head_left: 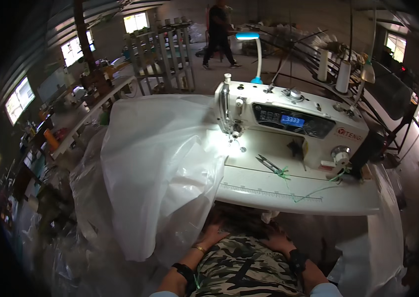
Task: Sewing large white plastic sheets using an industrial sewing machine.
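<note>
Below the front edge of the sewing machine table, my left hand [214, 234] lies against the camouflage cloth [244, 262] over my lap. My right hand [279, 241] rests on the other side of it. Both thumbs are stretched inward and the hands look open; the other fingers fade into shadow. Ahead stands a white sewing machine [288, 111] with a lit display and a bright lamp at the needle. White plastic sheeting [155, 153] spreads left of the needle and hangs over the front edge. Thread snips [269, 164] with green thread lie on the machine bed [293, 190].
Thread cones [343, 76] stand behind the machine, near a blue-headed lamp [247, 36]. Crumpled clear plastic [80, 247] heaps at the lower left. A metal rack [165, 62] stands farther back. A person [218, 34] walks in the background. White sheeting [375, 247] hangs at the right.
</note>
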Action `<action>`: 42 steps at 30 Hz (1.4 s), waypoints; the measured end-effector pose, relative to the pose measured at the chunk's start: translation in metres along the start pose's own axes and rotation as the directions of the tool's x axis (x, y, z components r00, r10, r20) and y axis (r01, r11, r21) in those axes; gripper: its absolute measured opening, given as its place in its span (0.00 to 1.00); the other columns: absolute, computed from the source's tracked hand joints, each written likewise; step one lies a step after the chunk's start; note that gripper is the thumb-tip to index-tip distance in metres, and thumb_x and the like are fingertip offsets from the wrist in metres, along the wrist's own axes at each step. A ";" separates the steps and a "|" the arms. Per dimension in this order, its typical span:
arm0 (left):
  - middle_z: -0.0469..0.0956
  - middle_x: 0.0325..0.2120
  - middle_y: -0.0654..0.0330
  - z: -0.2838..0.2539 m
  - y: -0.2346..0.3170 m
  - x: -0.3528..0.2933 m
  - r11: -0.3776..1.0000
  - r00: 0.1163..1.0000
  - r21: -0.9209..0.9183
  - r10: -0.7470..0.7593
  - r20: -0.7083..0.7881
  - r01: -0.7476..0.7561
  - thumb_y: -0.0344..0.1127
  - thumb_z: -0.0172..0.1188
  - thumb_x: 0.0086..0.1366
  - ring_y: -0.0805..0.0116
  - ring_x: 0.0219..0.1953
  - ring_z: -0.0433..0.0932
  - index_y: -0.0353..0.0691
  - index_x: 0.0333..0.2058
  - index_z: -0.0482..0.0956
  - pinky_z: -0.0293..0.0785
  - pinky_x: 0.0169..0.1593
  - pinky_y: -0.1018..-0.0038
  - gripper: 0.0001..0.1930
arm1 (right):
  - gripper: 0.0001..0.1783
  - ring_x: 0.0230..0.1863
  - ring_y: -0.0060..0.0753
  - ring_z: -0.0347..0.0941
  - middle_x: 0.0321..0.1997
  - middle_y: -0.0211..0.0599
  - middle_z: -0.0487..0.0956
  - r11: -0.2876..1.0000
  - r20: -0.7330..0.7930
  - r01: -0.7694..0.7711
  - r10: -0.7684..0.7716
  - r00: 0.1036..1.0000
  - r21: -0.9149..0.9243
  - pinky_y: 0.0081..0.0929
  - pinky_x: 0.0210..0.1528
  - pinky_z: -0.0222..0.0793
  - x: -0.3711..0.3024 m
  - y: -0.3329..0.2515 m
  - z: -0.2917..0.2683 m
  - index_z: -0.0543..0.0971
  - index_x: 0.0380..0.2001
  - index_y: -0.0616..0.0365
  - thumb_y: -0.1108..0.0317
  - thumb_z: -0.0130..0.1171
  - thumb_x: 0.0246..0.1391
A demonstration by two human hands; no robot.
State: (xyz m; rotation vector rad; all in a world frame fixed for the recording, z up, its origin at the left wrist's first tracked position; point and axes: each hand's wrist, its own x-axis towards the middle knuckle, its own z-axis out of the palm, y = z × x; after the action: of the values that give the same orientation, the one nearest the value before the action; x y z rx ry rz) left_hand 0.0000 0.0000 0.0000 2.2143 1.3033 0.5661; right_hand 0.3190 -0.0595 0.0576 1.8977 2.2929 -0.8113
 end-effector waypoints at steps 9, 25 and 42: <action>0.52 0.68 0.39 -0.016 0.011 0.005 0.999 0.999 -0.043 0.006 -0.032 -0.007 0.40 0.65 0.57 0.39 0.70 0.49 0.47 0.60 0.69 0.50 0.71 0.56 0.31 | 0.30 0.53 0.38 0.75 0.52 0.52 0.79 0.838 -0.061 0.105 -0.086 0.994 0.536 0.32 0.57 0.69 -0.028 -0.037 -0.068 0.73 0.58 0.64 0.53 0.58 0.61; 0.76 0.48 0.45 -0.144 0.154 -0.079 0.981 0.952 -0.196 0.060 0.299 0.000 0.30 0.57 0.64 0.45 0.52 0.75 0.33 0.51 0.74 0.71 0.55 0.59 0.16 | 0.16 0.43 0.18 0.74 0.44 0.30 0.81 0.220 -0.105 0.141 -0.167 0.980 0.965 0.17 0.40 0.68 0.054 -0.169 -0.052 0.78 0.48 0.64 0.64 0.54 0.64; 0.65 0.63 0.48 -0.142 0.135 -0.081 0.993 0.934 -0.069 -0.114 -0.340 0.096 0.27 0.50 0.68 0.48 0.65 0.62 0.34 0.57 0.71 0.57 0.67 0.60 0.19 | 0.17 0.35 0.56 0.77 0.32 0.58 0.79 0.536 -0.395 0.395 -0.122 0.910 0.746 0.42 0.41 0.70 0.083 -0.193 0.007 0.80 0.36 0.68 0.62 0.53 0.54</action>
State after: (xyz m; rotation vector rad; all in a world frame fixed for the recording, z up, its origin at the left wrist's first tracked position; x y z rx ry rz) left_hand -0.0283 -0.0977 0.1861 2.0502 1.5487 0.9671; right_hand 0.1180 -0.0088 0.0895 2.0575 2.6918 -2.0901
